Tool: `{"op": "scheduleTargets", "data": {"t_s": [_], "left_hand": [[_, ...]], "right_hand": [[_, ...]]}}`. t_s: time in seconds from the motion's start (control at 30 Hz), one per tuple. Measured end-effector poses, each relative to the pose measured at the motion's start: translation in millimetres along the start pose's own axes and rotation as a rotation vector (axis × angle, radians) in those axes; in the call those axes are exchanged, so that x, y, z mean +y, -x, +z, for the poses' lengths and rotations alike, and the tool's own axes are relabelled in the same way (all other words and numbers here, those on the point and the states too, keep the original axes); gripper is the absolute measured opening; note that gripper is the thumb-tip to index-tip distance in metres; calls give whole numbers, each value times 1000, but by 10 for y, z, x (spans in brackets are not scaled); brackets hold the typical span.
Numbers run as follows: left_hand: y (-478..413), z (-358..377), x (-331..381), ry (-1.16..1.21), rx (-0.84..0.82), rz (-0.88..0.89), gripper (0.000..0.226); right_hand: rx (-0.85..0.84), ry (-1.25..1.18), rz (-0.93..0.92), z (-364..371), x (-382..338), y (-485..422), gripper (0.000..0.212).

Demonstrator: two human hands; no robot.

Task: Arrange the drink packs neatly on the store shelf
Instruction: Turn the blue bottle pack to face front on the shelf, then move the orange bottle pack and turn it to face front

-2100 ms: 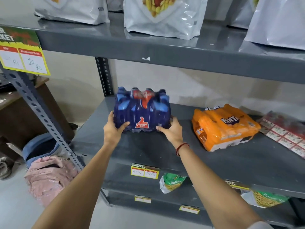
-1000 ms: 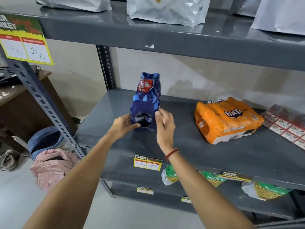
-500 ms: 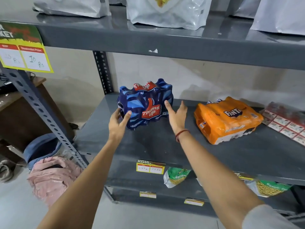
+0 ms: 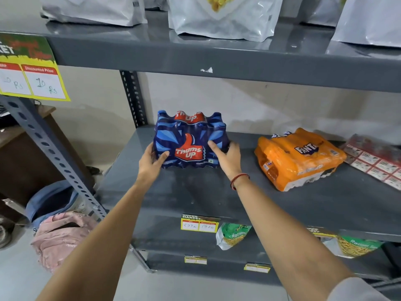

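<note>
I grasped the blue plastic-wrapped Thums Up drink pack [image 4: 189, 141] with my left hand [image 4: 152, 162] and right hand [image 4: 227, 158], upright on the grey metal shelf [image 4: 282, 205].

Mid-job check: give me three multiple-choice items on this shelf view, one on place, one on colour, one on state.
1. Where is the blue pack?
A. left of the orange pack
B. on the top shelf
C. on the floor

2. What colour is the band on the right wrist?
A. green
B. red
C. white

3. How does the blue pack stand?
A. on its end
B. logo to the wall
C. logo forward, left hand and right hand on its sides

Key: 1 A, both share the middle shelf; 2 B, a thin red loop; 3 C, the logo faces the camera.
</note>
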State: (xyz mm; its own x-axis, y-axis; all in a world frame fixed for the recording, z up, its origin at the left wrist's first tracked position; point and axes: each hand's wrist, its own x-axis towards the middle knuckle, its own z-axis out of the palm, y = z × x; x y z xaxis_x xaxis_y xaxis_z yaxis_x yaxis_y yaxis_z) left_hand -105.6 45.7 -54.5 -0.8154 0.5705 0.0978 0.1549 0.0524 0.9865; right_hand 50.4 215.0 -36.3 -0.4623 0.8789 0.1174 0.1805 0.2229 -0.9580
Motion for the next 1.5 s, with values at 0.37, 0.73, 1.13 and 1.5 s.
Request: {"op": "scheduleTargets", "data": {"t_s": [0.37,0.73,1.13,1.5], "left_hand": [[150,-101,20,-88,9,-10,57],[793,-427,-15,-179,14,42,53],[961,-526,22,-207,-33,38,49],[1417,-133,42,-182,401,-93,53]], "right_hand": [[-4,-12,-116,-16,113,528,53],[1,30,-202,-108,171,1144,60],[-48,131,-250,-189,96,1294,60],[-187,45,-245,-534,158,1166,55]]}}
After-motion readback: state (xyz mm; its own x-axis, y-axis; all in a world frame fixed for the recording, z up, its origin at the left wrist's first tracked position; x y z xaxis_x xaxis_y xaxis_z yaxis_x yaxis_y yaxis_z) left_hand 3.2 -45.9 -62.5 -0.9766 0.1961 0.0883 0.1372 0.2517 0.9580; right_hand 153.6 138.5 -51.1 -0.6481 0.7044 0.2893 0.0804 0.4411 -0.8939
